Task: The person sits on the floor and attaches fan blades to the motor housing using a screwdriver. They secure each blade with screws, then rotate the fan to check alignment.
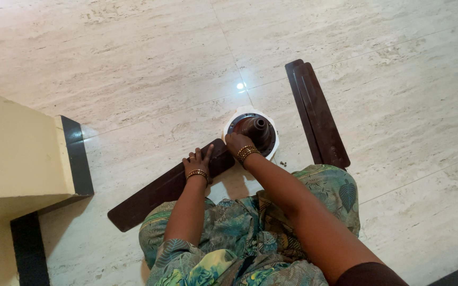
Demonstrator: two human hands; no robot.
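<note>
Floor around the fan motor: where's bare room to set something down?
Bare floor beyond the motor, and right of the stacked blades. Crowded near the knees: left hand on blade, right hand at motor, loose screws.

Counted on the marble floor: fan parts, screws, hands and bangles

Three dark brown fan blades show in all: one blade (pixel 160 193) lying alone at the left, and two stacked blades (pixel 318 114) at the right, told apart by their offset edges. There is one fan motor (pixel 254 130), round with a white rim. Beside it lie small screws (pixel 283 163), perhaps two or three; they are too tiny to count surely. Two hands are in view, the left hand (pixel 197 163) and the right hand (pixel 236 143). Each wrist carries gold bangles (pixel 247 153), and one ring (pixel 191 158) shows on the left hand. One cream step (pixel 22 153) with dark edging stands at the left.
</note>
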